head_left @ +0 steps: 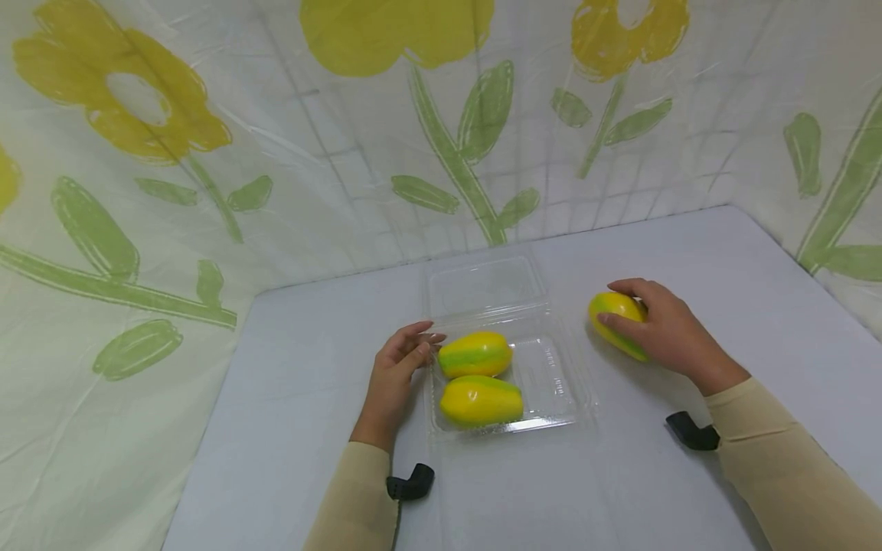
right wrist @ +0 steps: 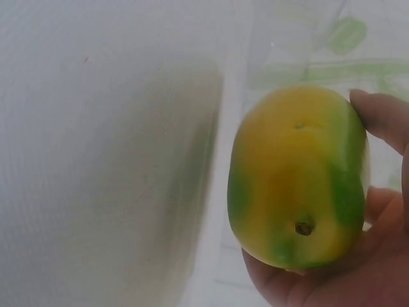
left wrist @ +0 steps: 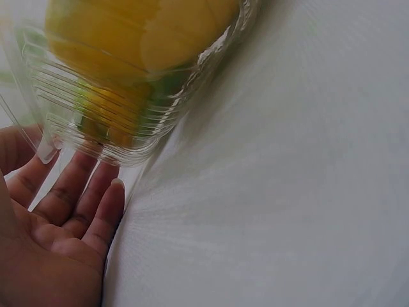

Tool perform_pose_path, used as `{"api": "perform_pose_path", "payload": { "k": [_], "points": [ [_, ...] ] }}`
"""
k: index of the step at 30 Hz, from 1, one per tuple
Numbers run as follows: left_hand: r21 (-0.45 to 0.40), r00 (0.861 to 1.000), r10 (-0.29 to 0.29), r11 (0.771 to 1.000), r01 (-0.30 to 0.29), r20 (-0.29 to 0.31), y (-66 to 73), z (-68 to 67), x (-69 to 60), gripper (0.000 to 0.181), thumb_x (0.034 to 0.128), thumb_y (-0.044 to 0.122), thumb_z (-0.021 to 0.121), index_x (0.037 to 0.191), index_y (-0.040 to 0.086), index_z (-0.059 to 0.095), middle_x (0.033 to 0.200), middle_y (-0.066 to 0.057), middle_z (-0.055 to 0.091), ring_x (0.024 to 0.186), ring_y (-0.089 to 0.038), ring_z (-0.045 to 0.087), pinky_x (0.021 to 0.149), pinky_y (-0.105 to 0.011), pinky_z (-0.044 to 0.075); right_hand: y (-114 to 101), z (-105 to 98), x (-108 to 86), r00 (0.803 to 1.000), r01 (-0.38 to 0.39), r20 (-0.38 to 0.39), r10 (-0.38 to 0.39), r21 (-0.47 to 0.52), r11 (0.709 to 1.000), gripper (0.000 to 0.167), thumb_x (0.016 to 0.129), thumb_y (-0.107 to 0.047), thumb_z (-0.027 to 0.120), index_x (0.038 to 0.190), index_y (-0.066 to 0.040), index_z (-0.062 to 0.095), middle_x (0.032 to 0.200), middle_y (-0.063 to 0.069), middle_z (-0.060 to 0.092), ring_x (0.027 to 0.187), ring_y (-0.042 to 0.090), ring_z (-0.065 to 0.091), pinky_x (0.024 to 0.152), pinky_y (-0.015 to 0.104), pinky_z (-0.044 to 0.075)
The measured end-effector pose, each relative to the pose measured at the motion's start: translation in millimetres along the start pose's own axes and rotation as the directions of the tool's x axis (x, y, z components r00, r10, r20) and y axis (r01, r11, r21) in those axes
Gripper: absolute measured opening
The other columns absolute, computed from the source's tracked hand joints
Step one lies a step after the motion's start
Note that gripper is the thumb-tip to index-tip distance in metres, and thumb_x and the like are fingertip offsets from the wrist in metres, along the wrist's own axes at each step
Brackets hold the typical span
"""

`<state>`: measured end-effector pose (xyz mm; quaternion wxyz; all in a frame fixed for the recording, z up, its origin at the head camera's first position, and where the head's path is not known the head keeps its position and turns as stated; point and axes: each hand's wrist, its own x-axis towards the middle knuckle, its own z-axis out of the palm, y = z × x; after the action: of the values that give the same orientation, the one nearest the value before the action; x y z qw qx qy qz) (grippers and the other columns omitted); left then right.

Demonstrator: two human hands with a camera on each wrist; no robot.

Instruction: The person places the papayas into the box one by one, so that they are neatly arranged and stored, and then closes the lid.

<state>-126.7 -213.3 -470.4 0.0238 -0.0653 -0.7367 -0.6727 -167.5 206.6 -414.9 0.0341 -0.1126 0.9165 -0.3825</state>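
In the head view, a clear plastic clamshell container [head_left: 551,375] lies with its lid [head_left: 485,285] folded back. Two yellow-green papayas sit in its left half, an upper one [head_left: 475,353] and a lower one [head_left: 482,400]. My left hand [head_left: 396,371] is at the container's left side. Its thumb and fingers pinch the rim corner [left wrist: 48,148] in the left wrist view, other fingertips against the ribbed wall. To the right of the container, my right hand [head_left: 664,325] grips a third papaya [right wrist: 297,179], thumb and fingers on opposite sides. The right wrist view shows this papaya just off the table.
A pale cloth covers the table [head_left: 310,413]. Behind it hangs a white curtain [head_left: 331,168] printed with yellow flowers and green leaves. Each wrist carries a black camera mount, one on the left [head_left: 412,484] and one on the right [head_left: 691,432].
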Motion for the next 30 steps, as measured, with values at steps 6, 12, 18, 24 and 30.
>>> {"api": "perform_pose_path", "payload": {
  "k": [6, 12, 18, 24, 30],
  "points": [
    [-0.001, 1.000, 0.005, 1.000, -0.005, -0.001, -1.5, -0.3, 0.3, 0.034, 0.1126, 0.024, 0.062, 0.145, 0.016, 0.067, 0.132, -0.008, 0.075, 0.123, -0.029, 0.067, 0.099, -0.035, 0.053, -5.1, 0.1, -1.4, 0.999, 0.008, -0.035, -0.007, 0.017, 1.000, 0.061, 0.107, -0.033, 0.072, 0.153, 0.003, 0.054, 0.153, 0.030, 0.050, 0.132, 0.047, 0.049, 0.103, 0.064, 0.043],
    [-0.006, 1.000, 0.011, 1.000, -0.011, 0.000, -1.7, -0.2, 0.4, 0.034, 0.1126, 0.023, 0.062, 0.145, 0.016, 0.068, 0.131, -0.008, 0.075, 0.123, -0.029, 0.067, 0.098, -0.035, 0.053, -10.2, -0.8, -3.9, 0.997, 0.036, -0.074, -0.034, 0.026, 0.999, 0.058, 0.106, -0.033, 0.073, 0.150, 0.001, 0.057, 0.152, 0.028, 0.052, 0.130, 0.046, 0.050, 0.100, 0.063, 0.045],
    [-0.015, 1.000, 0.016, 1.000, -0.016, 0.002, -1.5, 0.1, 0.7, 0.034, 0.1126, 0.021, 0.061, 0.145, 0.015, 0.067, 0.131, -0.009, 0.075, 0.122, -0.030, 0.067, 0.098, -0.034, 0.053, -14.8, -2.5, -6.5, 0.993, 0.058, -0.100, -0.054, 0.037, 0.998, 0.058, 0.106, -0.034, 0.074, 0.150, 0.000, 0.058, 0.148, 0.025, 0.055, 0.121, 0.042, 0.054, 0.094, 0.057, 0.047],
    [-0.011, 1.000, 0.015, 1.000, -0.015, 0.002, -0.9, 0.5, 0.7, 0.034, 0.1125, 0.020, 0.061, 0.145, 0.013, 0.067, 0.132, -0.010, 0.075, 0.123, -0.030, 0.068, 0.099, -0.034, 0.053, -23.4, -3.6, -9.4, 0.992, 0.062, -0.110, -0.056, 0.051, 0.997, 0.060, 0.106, -0.037, 0.074, 0.151, -0.002, 0.057, 0.148, 0.023, 0.055, 0.115, 0.038, 0.055, 0.086, 0.051, 0.050],
    [-0.010, 1.000, 0.011, 1.000, -0.011, -0.002, 0.1, 0.8, 0.7, 0.035, 0.1124, 0.019, 0.061, 0.147, 0.011, 0.066, 0.132, -0.012, 0.074, 0.123, -0.029, 0.067, 0.098, -0.033, 0.053, -34.1, -4.0, -13.5, 0.990, 0.080, -0.120, -0.072, 0.065, 0.995, 0.057, 0.105, -0.036, 0.075, 0.151, -0.004, 0.059, 0.146, 0.021, 0.056, 0.110, 0.036, 0.057, 0.077, 0.036, 0.054]
  ]
}}
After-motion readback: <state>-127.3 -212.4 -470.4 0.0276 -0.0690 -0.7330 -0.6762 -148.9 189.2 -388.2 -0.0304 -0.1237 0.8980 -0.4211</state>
